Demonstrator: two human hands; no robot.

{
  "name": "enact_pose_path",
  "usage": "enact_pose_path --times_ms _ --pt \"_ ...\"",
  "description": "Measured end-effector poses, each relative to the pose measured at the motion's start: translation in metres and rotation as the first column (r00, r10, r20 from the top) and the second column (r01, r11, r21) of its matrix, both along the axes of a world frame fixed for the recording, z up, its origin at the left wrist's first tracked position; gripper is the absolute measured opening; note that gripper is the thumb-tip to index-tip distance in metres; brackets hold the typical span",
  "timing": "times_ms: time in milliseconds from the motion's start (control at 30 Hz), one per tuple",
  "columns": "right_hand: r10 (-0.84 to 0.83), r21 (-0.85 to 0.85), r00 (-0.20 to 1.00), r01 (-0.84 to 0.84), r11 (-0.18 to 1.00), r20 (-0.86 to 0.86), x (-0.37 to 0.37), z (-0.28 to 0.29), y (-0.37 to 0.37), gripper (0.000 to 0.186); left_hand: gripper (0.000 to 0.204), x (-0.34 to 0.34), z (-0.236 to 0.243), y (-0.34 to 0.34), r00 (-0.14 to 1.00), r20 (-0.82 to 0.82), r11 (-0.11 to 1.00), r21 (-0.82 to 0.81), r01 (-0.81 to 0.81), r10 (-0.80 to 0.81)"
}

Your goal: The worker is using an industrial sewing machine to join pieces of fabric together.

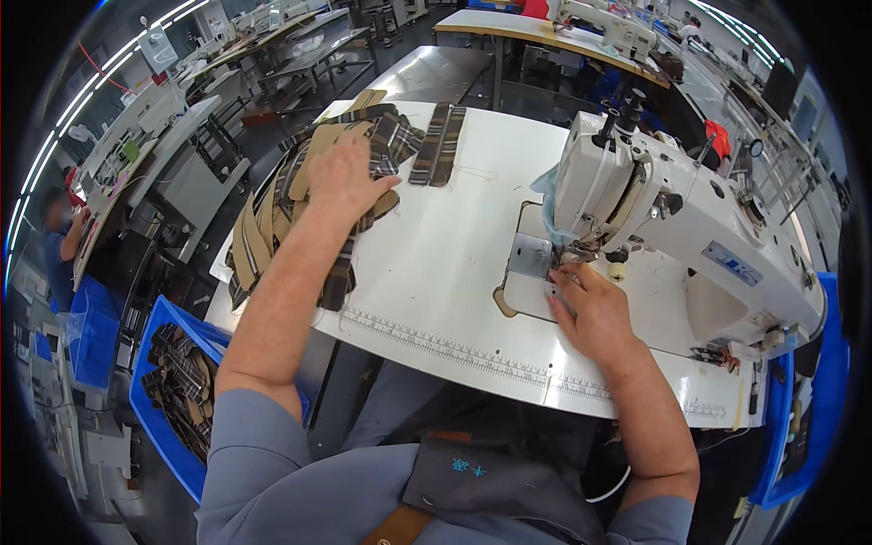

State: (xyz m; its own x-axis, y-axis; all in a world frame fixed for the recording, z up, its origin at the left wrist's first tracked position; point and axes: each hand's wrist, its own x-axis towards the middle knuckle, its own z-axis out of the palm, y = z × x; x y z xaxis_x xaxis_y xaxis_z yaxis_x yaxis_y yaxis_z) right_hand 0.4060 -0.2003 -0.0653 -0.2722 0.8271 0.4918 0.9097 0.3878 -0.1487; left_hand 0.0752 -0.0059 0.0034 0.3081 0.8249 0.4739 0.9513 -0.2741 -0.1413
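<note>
My left hand [343, 177] rests on a pile of tan and dark plaid fabric pieces [254, 241] at the table's left, thumb spread from the curled fingers. Separate plaid strips [440, 145] lie to its right. At the white sewing machine [677, 218], my right hand [590, 313] is beside the needle area, fingertips curled near the presser foot and thumb lower on the metal plate [530, 254], apart from the index finger. Whether anything small is under those fingertips is hidden. A pale blue material [545, 191] hangs at the machine head's left side.
The white tabletop [427, 272] has a printed ruler along its front edge. A blue bin of plaid pieces [150, 409] stands at lower left, another blue bin [831, 363] at right. Other workbenches [545, 27] surround me; a person [59, 241] sits at far left.
</note>
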Motion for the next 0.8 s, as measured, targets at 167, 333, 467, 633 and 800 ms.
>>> enact_pose_path --times_ms 167,333,467,633,800 --pt "0.028 0.017 1.0 -0.027 0.999 -0.012 -0.004 -0.001 0.0 0.029 0.017 -0.032 -0.006 -0.011 0.997 0.075 0.994 -0.106 0.03 -0.022" --pt "0.099 0.057 0.994 -0.097 0.994 -0.043 0.0 -0.007 0.005 0.026 0.014 -0.005 0.001 -0.052 0.943 0.224 0.967 -0.013 0.255 -0.245" --pt "0.072 -0.262 0.836 -0.251 0.932 -0.545 0.002 0.004 0.002 0.025 0.014 0.067 -0.017 -0.135 0.738 0.401 0.752 -0.159 0.639 -0.542" --pt "-0.312 -0.598 0.587 -0.388 0.701 -0.747 0.011 0.015 0.01 0.029 0.016 0.111 -0.04 -0.166 0.653 0.387 0.589 -0.286 0.756 -0.651" --pt "-0.283 -0.554 0.543 -0.438 0.707 -0.791 0.01 0.004 0.012 0.021 0.026 0.137 -0.06 -0.092 0.359 0.495 0.492 0.166 0.855 -0.791"
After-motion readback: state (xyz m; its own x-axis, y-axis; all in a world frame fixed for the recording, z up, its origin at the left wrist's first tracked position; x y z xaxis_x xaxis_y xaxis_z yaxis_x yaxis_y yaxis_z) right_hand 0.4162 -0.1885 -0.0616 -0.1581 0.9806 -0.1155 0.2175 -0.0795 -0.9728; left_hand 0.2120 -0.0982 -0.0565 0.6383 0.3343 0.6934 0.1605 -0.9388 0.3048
